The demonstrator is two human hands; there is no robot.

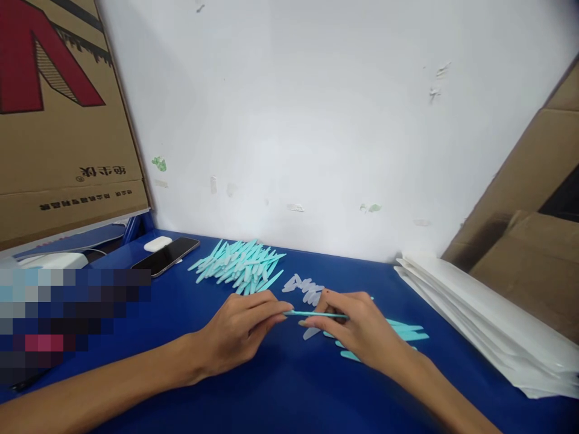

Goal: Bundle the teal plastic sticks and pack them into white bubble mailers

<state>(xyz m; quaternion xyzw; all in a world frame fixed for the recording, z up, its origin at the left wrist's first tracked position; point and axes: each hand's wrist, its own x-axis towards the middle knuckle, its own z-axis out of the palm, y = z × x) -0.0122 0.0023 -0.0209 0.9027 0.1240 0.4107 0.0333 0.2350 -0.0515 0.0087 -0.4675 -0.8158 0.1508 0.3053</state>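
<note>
Both hands meet over a blue table (280, 392). My left hand (239, 331) pinches one end of a thin turquoise stick (316, 314), and my right hand (357, 328) pinches the other end, so the stick lies level between them. Behind the left hand lies a pile of several turquoise sticks (239, 265). A small heap of clear plastic caps (305, 288) sits just beyond the held stick. More turquoise sticks (407, 331) lie under and to the right of my right hand.
A stack of white sheets (474, 313) lies at the right, with cardboard (529, 223) behind it. A black phone (167, 255) and a white earbud case (157, 243) rest at the back left, below a cardboard box (58, 120). A white wall stands behind.
</note>
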